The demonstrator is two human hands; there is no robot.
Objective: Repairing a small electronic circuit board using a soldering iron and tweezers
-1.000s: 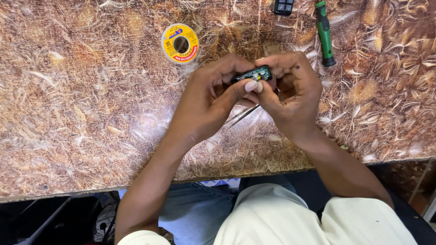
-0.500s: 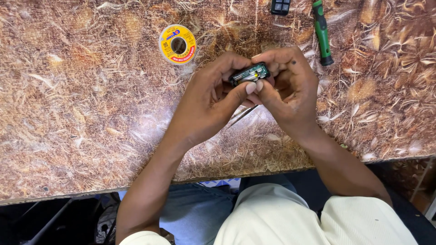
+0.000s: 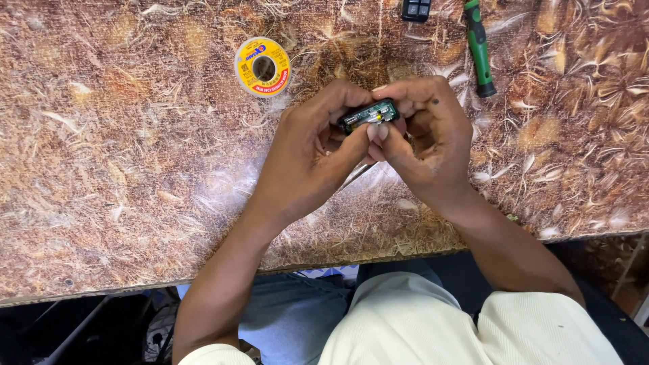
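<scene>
a: quick one. where's the thing?

b: small black device (image 3: 368,115), upper middle of the frame, held above the patterned brown table (image 3: 122,203). looks like an opened shell with a little circuit board showing, can't tell more.

a: which hand has it?

b: both. left hand (image 3: 314,159) comes in from lower left, thumb and fingers pinched on the left end. right hand (image 3: 426,138) wraps the right end, fingers curled over the top, fingertips (image 3: 378,132) pressed under it.

a: long axis?

b: runs left to right, tilted a bit, right end higher. so each hand sits at one end of it, neither nearer really, it's bridged between them.

a: anything else close?

b: yellow solder spool (image 3: 263,65) flat on the table to the upper left, apart from the hands. green-handled screwdriver (image 3: 478,44) upper right, lying near vertical, near the right hand but not touching. dark keypad piece (image 3: 416,8) at the top edge, cut off.
</scene>
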